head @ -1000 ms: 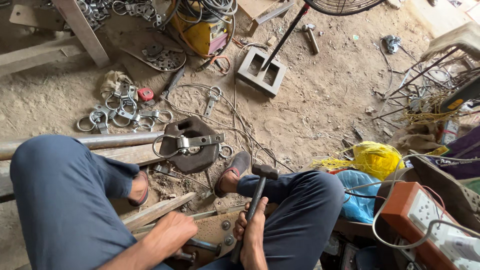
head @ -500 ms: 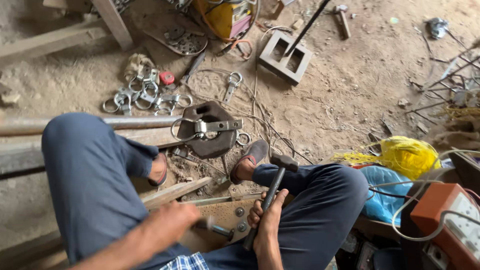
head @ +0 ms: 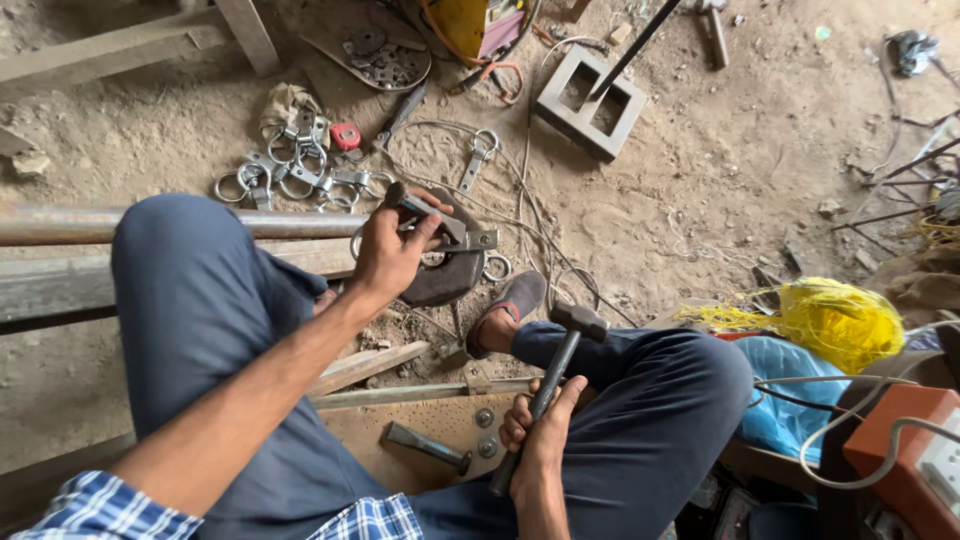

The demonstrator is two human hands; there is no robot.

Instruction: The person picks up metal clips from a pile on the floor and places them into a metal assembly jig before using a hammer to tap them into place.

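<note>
R hand (head: 540,440) fist-tight mid-handle on hammer (head: 560,375), head-heavy, stiff; L hand (head: 390,250) clamps rigid steel bracket (head: 465,240).

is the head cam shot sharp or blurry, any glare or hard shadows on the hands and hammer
Head view: mostly sharp, with soft even daylight and no hard shadows; the left hand on the metal bracket and the right hand holding the hammer are crisp; slight sheen on the steel pipe, no real glare; mild wide-angle stretching at the edges, where the checked sleeve looks a little soft.
</note>
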